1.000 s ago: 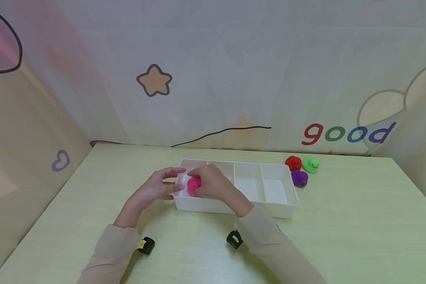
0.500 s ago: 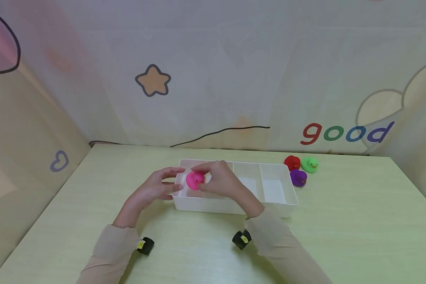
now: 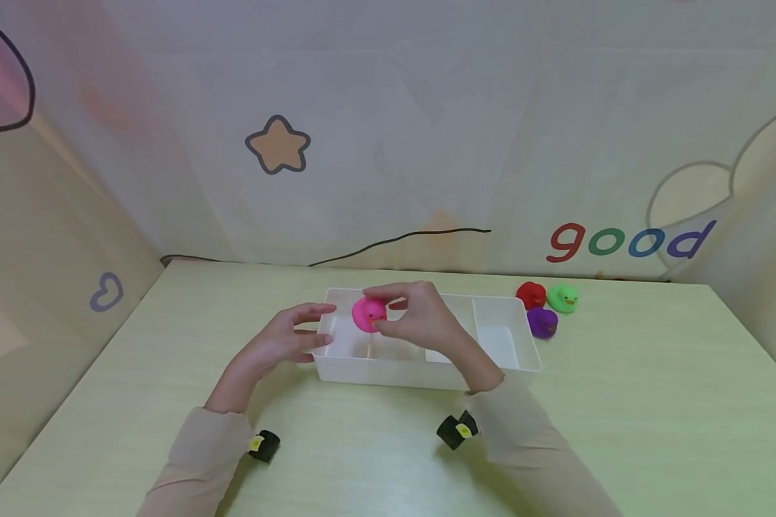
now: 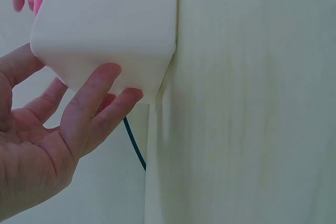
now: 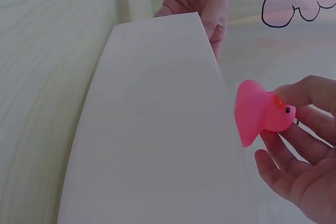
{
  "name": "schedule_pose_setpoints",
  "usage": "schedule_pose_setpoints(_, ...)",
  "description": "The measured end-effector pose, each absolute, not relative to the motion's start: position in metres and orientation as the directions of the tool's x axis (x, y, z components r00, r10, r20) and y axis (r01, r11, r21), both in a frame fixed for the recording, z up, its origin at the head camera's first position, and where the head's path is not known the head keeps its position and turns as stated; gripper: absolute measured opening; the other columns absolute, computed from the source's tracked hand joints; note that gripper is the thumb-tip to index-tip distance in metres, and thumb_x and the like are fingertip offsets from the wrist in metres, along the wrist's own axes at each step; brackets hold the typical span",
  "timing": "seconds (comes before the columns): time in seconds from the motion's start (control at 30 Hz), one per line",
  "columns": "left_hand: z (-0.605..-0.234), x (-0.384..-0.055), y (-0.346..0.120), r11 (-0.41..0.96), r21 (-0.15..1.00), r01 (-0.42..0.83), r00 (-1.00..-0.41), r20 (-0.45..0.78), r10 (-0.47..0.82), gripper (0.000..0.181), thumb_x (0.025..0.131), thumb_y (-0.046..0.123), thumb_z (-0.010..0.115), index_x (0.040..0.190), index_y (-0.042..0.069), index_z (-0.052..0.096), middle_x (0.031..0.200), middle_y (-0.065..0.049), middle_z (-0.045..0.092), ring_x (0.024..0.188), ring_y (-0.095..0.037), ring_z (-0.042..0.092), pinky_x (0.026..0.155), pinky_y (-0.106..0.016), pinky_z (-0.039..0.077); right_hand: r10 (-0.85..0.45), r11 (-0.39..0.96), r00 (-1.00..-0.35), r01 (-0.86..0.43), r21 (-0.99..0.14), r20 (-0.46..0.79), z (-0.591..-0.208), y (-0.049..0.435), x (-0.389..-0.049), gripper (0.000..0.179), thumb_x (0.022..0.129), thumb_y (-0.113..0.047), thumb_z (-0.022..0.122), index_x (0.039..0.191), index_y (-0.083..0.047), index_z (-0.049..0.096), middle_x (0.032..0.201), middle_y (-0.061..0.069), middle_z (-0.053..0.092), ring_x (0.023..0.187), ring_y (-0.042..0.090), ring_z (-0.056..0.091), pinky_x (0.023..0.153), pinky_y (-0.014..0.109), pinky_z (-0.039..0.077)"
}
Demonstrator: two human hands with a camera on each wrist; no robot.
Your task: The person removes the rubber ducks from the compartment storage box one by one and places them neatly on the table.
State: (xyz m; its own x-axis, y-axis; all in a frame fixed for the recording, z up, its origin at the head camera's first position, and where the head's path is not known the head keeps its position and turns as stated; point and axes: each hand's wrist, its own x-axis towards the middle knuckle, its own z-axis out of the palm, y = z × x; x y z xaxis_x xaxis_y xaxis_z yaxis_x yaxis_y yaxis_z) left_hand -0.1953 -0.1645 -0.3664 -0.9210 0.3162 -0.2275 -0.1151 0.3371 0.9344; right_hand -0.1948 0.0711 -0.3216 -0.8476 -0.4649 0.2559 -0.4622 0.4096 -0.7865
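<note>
My right hand (image 3: 427, 319) pinches a pink rubber duck (image 3: 366, 314) between thumb and fingers. In the head view the duck overlaps the left part of a white divided box (image 3: 375, 371). The right wrist view shows the duck (image 5: 253, 111) beside the box's long wall (image 5: 147, 114), level with its upper edge, with thumb and fingertips at its head. At the box's left end is my left hand (image 3: 284, 337), its spread fingers resting against the end wall. The left wrist view has those fingertips (image 4: 107, 72) touching the outer wall from below the rim.
A red duck (image 3: 531, 295), a green duck (image 3: 563, 298) and a purple duck (image 3: 542, 323) sit together on the table (image 3: 627, 388), just off the box's right end. A printed cloth wall (image 3: 388, 165) stands behind the table.
My right hand has lifted the pink duck up from inside the leftmost compartment and moved it slightly right and away from me. The left hand has stayed at the box's end.
</note>
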Motion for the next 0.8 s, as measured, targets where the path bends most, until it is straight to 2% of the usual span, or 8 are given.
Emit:
schedule_pose_setpoints(0.27,-0.366,-0.195,-0.165,0.312,0.944,-0.104,-0.918,-0.212,0.335,0.055,0.084,0.012,0.065,0.134,0.009,0.043,0.132,-0.019,0.041,0.105,-0.032,0.055,0.077,-0.042,0.052,-0.434,0.384,-0.854,-0.462,-0.799,0.286,-0.315,0.092,-0.192,0.041,0.073,0.0,0.072,0.112,0.002,0.063,0.106,0.013,0.065,0.094,0.025,0.062,0.083,0.044,0.05)
schedule_pose_setpoints(0.5,-0.367,-0.194,-0.166,0.296,0.949,-0.105,-0.918,-0.207,0.34,0.055,0.083,0.012,0.066,0.133,0.01,0.044,0.131,-0.017,0.042,0.101,-0.027,0.057,0.077,-0.042,0.052,-0.402,0.391,-0.861,-0.468,-0.793,0.31,-0.312,0.112,-0.188,0.039,0.073,0.001,0.072,0.11,0.002,0.064,0.106,0.013,0.066,0.094,0.025,0.062,0.082,0.039,0.051)
schedule_pose_setpoints(0.63,-0.368,-0.194,-0.166,0.296,0.95,-0.103,-0.917,-0.206,0.341,0.055,0.082,0.013,0.067,0.133,0.011,0.045,0.131,-0.016,0.042,0.101,-0.026,0.058,0.077,-0.042,0.052,-0.379,0.395,-0.87,-0.46,-0.795,0.315,-0.314,0.124,-0.187,0.038,0.072,0.001,0.072,0.11,0.002,0.064,0.105,0.014,0.066,0.094,0.025,0.062,0.082,0.041,0.05)
schedule_pose_setpoints(0.8,-0.368,-0.195,-0.166,0.308,0.946,-0.098,-0.918,-0.205,0.339,0.056,0.082,0.014,0.067,0.133,0.012,0.044,0.132,-0.016,0.042,0.101,-0.025,0.058,0.077,-0.041,0.052,-0.339,0.444,-0.895,-0.424,-0.789,0.29,-0.316,0.139,-0.187,0.039,0.072,0.002,0.072,0.11,0.001,0.064,0.105,0.014,0.065,0.095,0.026,0.062,0.081,0.037,0.051)
